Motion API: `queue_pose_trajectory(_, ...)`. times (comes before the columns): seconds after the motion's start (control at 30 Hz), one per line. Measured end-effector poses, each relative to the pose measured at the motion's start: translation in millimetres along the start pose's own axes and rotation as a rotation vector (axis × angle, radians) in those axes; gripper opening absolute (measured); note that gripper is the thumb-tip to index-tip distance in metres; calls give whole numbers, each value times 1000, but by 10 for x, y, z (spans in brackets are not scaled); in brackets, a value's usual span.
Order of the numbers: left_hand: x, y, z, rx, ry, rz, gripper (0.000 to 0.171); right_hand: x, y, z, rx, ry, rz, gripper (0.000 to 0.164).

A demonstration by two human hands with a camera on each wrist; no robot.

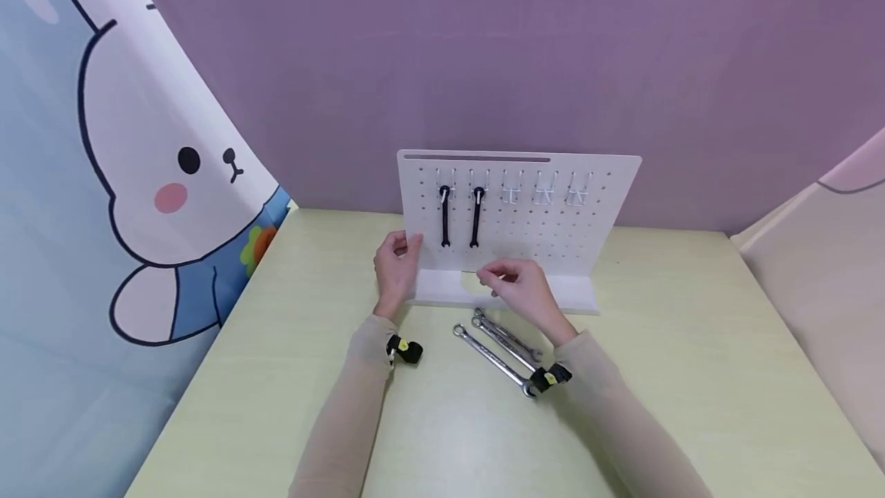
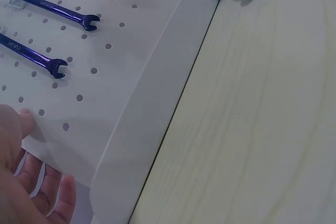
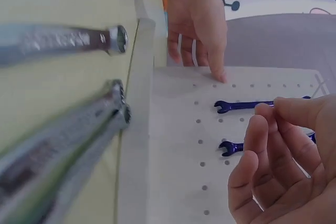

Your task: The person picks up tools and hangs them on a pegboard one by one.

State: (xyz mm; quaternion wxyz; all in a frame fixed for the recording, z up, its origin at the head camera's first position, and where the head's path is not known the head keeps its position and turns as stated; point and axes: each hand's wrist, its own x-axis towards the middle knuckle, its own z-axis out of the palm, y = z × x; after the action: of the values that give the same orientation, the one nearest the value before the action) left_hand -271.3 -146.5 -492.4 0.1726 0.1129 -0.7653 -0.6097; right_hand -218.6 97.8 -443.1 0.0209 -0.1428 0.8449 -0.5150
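Note:
A white pegboard (image 1: pixel 539 244) stands on the table with two dark blue wrenches, a left wrench (image 1: pixel 445 217) and a right wrench (image 1: pixel 476 217), hanging from hooks. My left hand (image 1: pixel 397 271) grips the board's left edge; its thumb (image 3: pixel 219 72) lies on the front face while the other fingers are around the edge. Before the board's lower part, my right hand (image 1: pixel 522 287) hovers with loosely curled fingers, thumb tip close to the index finger, and nothing shows between them. Below it lie silver wrenches (image 1: pixel 492 360), their ring ends toward the board.
Three white hooks (image 1: pixel 544 194) on the board's right side carry nothing. The board's flat base (image 1: pixel 435 288) rests on a pale wood-grain table (image 1: pixel 691 344). A purple backdrop (image 1: pixel 484 44) rises behind, and a cartoon rabbit cloth (image 1: pixel 138 137) hangs at the left.

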Motion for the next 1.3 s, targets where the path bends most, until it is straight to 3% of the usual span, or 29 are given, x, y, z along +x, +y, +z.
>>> queue_pose_trajectory(0.23,4,-50,11,5,10,0,36,-131,84,50,34,-36,36,20)
queue_pose_trajectory(0.57,12,-25,2,5,19,23,35,-262,141,35,-9,-75,55,21)
queue_pose_trajectory(1.3,6,-48,30,-1,10,7,35,-549,390,-73,-235,-177,70,21)
